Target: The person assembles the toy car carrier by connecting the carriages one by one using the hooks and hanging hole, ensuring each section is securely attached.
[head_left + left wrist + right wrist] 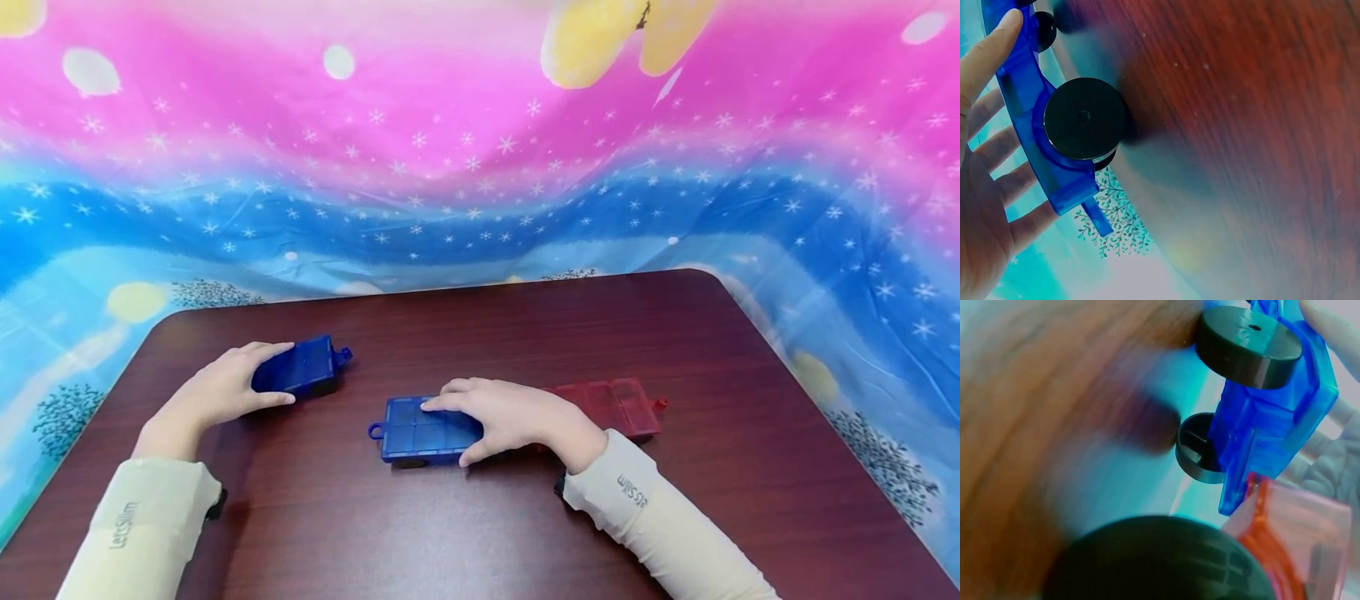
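Note:
My left hand (217, 392) grips a dark blue see-through toy car base (309, 365) with black wheels, at the left of the table. The thumb lies along its near side and the fingers reach over the far side; a small peg juts from its right end. Near the middle, my right hand (517, 415) holds a second blue toy car base (408, 427) across its top, a ring showing at its left end. Behind that wrist sits a red see-through car base (622, 404). In the right wrist view, the blue base's end tab (1235, 487) meets the red base's end (1260, 487).
A dark brown wooden table (337, 533) with rounded far corners carries the cars. Behind and beside it hangs a pink and blue cloth (450, 192) with printed snowflakes. A gap of bare table separates the left blue base from the middle one.

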Available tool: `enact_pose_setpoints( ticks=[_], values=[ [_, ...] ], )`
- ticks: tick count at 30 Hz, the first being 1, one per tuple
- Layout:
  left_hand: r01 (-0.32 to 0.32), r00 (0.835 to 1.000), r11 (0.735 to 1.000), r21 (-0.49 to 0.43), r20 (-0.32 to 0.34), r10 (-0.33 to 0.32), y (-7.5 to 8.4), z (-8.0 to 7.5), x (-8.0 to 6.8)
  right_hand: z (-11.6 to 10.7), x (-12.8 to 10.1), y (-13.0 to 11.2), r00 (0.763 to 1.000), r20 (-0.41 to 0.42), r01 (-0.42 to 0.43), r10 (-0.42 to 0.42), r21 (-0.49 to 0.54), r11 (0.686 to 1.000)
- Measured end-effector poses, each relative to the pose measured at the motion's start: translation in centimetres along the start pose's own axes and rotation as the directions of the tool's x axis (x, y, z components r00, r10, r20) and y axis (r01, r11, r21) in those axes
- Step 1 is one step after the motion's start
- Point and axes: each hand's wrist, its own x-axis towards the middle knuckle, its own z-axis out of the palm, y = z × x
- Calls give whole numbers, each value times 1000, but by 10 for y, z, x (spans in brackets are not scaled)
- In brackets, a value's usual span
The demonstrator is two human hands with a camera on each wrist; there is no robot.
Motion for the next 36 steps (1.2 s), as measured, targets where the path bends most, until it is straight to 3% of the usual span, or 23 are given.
enact_pose_setpoints(
  ticks=[22, 36],
  values=[
    [-56, 997, 996, 72, -51, 60, 12, -10, -27, -1, -6, 5, 1000, -14, -14, 14, 6, 1000],
    [-67, 996, 993, 92, -49, 72, 32, -16, -44, -1, -6, 4, 1000, -18, -18, 19, 20, 1000]
  ],
)
